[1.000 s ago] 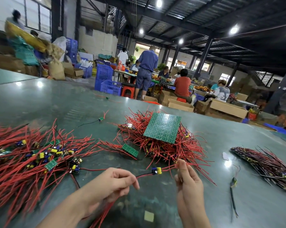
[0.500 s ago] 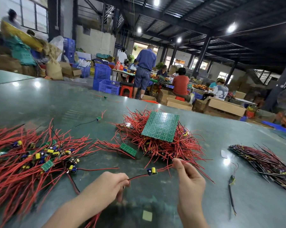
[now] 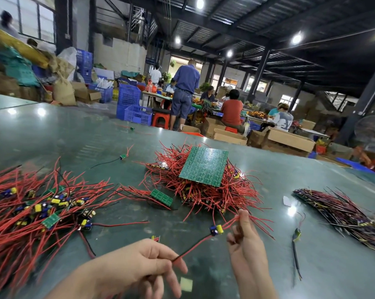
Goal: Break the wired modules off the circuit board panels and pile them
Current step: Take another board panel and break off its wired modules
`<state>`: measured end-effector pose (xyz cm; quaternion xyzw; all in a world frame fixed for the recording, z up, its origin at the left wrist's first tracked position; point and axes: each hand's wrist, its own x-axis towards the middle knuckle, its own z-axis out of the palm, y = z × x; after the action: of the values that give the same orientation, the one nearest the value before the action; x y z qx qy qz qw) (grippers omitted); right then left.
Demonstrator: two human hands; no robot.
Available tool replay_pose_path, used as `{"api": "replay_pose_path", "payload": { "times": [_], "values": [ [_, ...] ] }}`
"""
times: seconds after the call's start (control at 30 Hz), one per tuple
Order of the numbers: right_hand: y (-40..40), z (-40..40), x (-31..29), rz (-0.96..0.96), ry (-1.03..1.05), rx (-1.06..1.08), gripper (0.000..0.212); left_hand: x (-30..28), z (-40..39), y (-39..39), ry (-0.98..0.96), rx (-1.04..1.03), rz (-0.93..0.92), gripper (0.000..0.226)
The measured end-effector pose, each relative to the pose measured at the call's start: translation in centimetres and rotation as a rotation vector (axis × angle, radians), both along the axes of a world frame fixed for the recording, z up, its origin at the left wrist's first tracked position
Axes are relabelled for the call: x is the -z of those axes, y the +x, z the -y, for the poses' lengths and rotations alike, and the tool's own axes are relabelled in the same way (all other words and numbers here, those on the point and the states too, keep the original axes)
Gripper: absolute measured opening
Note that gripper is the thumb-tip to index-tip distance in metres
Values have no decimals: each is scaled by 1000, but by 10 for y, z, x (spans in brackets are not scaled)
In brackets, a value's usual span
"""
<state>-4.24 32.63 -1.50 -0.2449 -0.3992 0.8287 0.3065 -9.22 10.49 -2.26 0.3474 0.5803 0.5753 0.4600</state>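
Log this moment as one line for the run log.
left hand: pinches wire | right hand: pinches other wire | wired module: held off table between hands | loose pile: at left | full panel: unbroken

Left hand (image 3: 139,264) at lower centre of the frame, fingers curled in a pinch; right hand (image 3: 246,238) at lower right, fingertips raised and pinched

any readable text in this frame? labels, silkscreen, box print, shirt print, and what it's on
None can be read with confidence.
Large green circuit board panel: grid of fine silkscreen marks, too small to read.
Small green panel strip: marks too small to read.
Light shirt of the seated person at right: dark print, too blurred to read.
Cardboard boxes: no print legible.
Module held between left hand and right hand: no marking visible.
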Motion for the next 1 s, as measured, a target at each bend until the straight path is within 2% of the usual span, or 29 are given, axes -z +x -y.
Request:
{"api": "replay_pose_path", "payload": {
  "times": [0.17,0.37,0.47,0.53,0.6,0.7,0.77,0.87,1.0],
  "values": [
    [2,1,-3,-44,50,64,7,2,-3,2,-125,-30,-39,26],
    [-1,8,6,38,35,32,7,-6,4,4,-157,118,39,22],
    [-2,10,5,0,110,-8,10,-4,10,1,-131,141,77,29],
    [-2,16,4,-34,138,-111,14,3,11,-1,-51,173,45,36],
    [-4,25,7,-38,180,-212,14,7,4,3,30,143,115,45],
    [-4,40,10,65,451,-267,14,15,-11,10,74,-23,363,68],
    [-3,46,11,86,576,-252,15,16,-18,15,72,-103,394,54],
    [-3,47,8,101,599,-260,19,12,-21,18,69,-207,367,26],
    [-1,55,9,145,694,-434,17,7,-24,18,28,-325,306,21]
  ]
}}
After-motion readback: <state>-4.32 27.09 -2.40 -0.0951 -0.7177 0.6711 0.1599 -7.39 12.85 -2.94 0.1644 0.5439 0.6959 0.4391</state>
